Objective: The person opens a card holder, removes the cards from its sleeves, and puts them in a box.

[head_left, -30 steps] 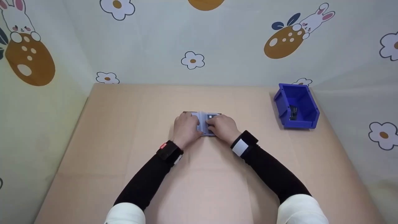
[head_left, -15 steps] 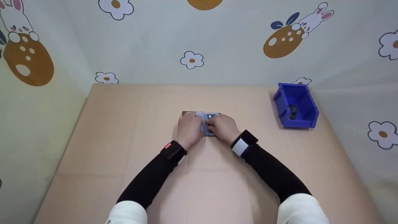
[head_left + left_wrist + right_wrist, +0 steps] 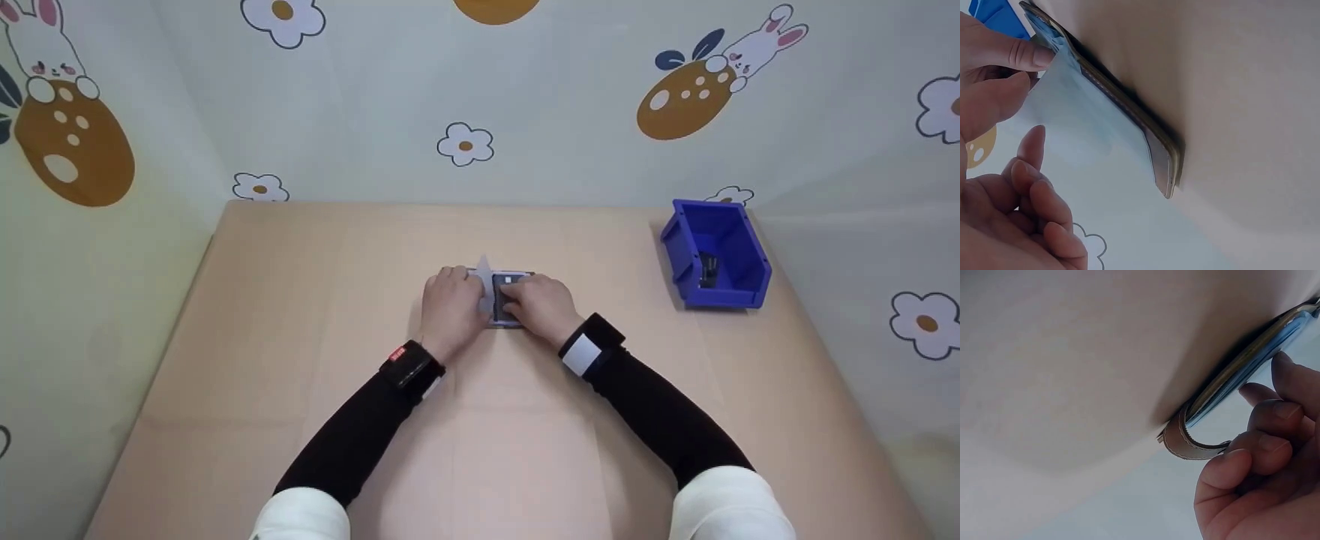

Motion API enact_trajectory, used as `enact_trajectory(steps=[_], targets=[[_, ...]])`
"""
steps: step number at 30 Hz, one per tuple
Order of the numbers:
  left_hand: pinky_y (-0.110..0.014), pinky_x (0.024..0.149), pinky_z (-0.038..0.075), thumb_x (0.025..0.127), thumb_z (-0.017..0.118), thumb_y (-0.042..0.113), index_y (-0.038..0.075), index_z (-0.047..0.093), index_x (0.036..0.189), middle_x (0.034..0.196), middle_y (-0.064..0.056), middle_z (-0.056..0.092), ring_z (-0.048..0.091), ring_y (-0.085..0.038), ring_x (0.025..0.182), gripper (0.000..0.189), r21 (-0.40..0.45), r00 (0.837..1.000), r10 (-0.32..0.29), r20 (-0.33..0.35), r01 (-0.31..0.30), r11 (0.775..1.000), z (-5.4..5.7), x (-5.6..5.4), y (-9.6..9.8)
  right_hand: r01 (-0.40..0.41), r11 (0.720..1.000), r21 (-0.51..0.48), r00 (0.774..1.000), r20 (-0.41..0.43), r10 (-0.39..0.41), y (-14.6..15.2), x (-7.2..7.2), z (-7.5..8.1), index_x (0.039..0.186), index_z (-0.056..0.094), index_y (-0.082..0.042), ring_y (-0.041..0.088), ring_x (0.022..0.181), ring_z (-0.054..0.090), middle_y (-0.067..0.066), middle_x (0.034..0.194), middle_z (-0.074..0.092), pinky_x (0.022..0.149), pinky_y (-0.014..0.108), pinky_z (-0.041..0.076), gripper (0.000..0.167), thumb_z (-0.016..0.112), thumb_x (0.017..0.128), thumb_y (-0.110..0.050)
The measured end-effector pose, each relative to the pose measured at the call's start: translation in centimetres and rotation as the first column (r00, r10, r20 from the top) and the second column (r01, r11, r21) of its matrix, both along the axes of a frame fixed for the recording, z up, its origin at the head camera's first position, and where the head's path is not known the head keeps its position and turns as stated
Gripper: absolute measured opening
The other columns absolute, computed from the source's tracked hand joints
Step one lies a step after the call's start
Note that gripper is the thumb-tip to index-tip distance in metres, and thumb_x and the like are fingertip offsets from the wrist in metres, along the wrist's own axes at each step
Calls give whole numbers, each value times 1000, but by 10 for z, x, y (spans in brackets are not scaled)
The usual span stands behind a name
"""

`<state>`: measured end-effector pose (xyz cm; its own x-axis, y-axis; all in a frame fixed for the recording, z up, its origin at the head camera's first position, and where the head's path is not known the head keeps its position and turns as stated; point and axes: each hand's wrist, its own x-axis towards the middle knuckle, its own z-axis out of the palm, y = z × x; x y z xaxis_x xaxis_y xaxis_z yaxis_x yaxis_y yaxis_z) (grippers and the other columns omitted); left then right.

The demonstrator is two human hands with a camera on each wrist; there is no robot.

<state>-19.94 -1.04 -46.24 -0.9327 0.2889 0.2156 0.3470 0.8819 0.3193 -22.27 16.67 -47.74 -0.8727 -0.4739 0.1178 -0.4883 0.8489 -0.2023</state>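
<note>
A card holder (image 3: 508, 319) with a brown stitched cover lies spread on the table between both hands in the head view. One translucent plastic sleeve (image 3: 486, 285) stands up from its middle, and a dark page (image 3: 501, 304) shows to the right. My left hand (image 3: 454, 307) pinches the raised sleeve; the left wrist view shows that sleeve (image 3: 1092, 118) fanned out beside the brown cover edge. My right hand (image 3: 546, 306) holds the right half, thumb on the dark page. A brown strap (image 3: 1185, 447) curves off the holder's edge near the curled right fingers.
A blue bin (image 3: 720, 296) stands at the table's back right, with small dark items (image 3: 707, 268) inside. Behind the beige table (image 3: 337, 300) hangs a pale patterned curtain (image 3: 562, 150), which also lines both sides.
The left hand went right, then back left with a clear sleeve, which now stands upright. More of the dark page shows. The right hand stayed nearly still.
</note>
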Motion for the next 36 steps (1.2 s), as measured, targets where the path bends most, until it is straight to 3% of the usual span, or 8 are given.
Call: enact_trajectory(steps=[7, 14, 19, 26, 36], targets=[[-44, 80, 42, 80, 79, 29, 9, 68, 80, 88, -6, 59, 55, -29, 89, 23, 68, 991, 59, 121, -68, 995, 6, 2, -10, -6, 1000, 6, 1000, -9, 7, 1, -1, 0, 87, 70, -13, 27, 80, 64, 7, 80, 67, 69, 45, 51, 6, 74, 88, -17], [-44, 70, 44, 83, 72, 24, 9, 66, 68, 76, -6, 59, 57, -30, 78, 22, 96, 981, 132, 140, -146, 985, 8, -3, -22, -11, 1000, 0, 1000, 1, 11, 1, -1, 1, 91, 72, -13, 27, 82, 65, 8, 84, 68, 72, 44, 51, 6, 74, 88, -17], [-47, 65, 47, 87, 66, 20, 8, 61, 60, 72, -10, 61, 61, -32, 72, 30, 57, 974, 163, 157, -174, 983, 6, -8, -27, -11, 1000, -1, 1000, 8, 11, 1, -2, 0, 97, 75, -12, 27, 85, 66, 9, 87, 70, 73, 44, 52, 10, 74, 89, -18], [-45, 61, 49, 88, 59, 16, 6, 61, 66, 71, -11, 62, 62, -32, 70, 24, -20, 958, 197, 209, -197, 980, 1, -11, -29, 6, 1000, -12, 999, 33, -6, 1, -1, 1, 115, 75, -12, 28, 89, 67, 11, 96, 72, 75, 45, 52, 27, 74, 89, -18], [-46, 69, 50, 88, 55, 14, 4, 64, 72, 80, -13, 66, 63, -32, 76, 22, -106, 928, 212, 307, -188, 976, -3, -15, -29, 6, 1000, -3, 999, 41, -6, 2, -1, 1, 116, 75, -13, 28, 90, 67, 11, 97, 72, 75, 45, 52, 27, 73, 89, -18]])
